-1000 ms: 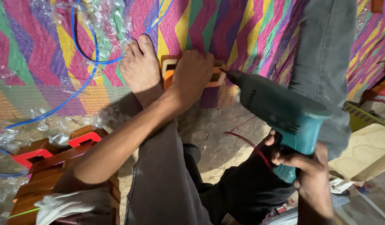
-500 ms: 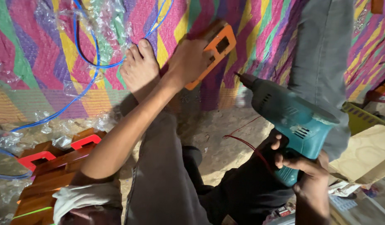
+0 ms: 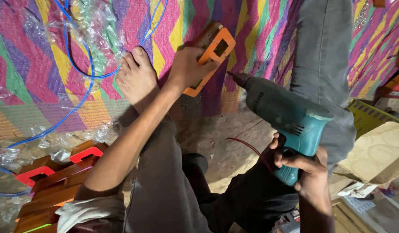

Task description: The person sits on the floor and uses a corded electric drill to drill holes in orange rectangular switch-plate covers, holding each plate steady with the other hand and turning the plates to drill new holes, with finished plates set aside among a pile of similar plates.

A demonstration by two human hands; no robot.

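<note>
My left hand grips an orange-faced wooden box with a rectangular cut-out, lifted and tilted above the mat. My right hand holds the handle of a teal electric drill, whose tip points up-left toward the box, a short gap away. My bare left foot rests on the mat beside the left hand. Grey trousers cover both my legs.
A woven zigzag mat in pink, yellow and green covers the floor. A blue cable and clear plastic wrap lie on it. Several similar wooden boxes with red faces are stacked lower left. Cardboard and a yellow crate lie right.
The left hand has lifted the orange box off the mat and tipped it up. The drill tip has come away from the box and dropped slightly.
</note>
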